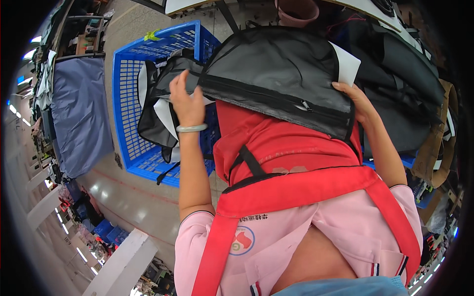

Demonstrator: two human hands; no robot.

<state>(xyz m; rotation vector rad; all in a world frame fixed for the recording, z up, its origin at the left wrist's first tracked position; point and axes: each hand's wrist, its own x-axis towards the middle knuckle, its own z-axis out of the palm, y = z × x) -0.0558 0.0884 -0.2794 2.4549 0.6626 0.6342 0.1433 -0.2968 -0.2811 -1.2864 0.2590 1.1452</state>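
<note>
Across my lap, over a red apron (291, 143), lies a black fabric bag panel (276, 61) with a rounded far edge. A zipper with a metal pull (306, 105) runs along its near side, and a white piece (347, 64) sticks out at its right edge. My right hand (359, 101) grips that right edge, thumb on top and the other fingers hidden beneath. Raised by the panel's left end, my left hand (187, 103) has its fingers apart and holds nothing. Beyond it, more black and white pieces (170, 93) lie in a blue plastic basket (131, 158).
Black fabric sheets (395, 89) are heaped at the right beside a cardboard box (434, 143). A pink bucket (297, 12) stands at the far side, near a table (187, 5). Grey-blue cloth (79, 113) hangs at the left.
</note>
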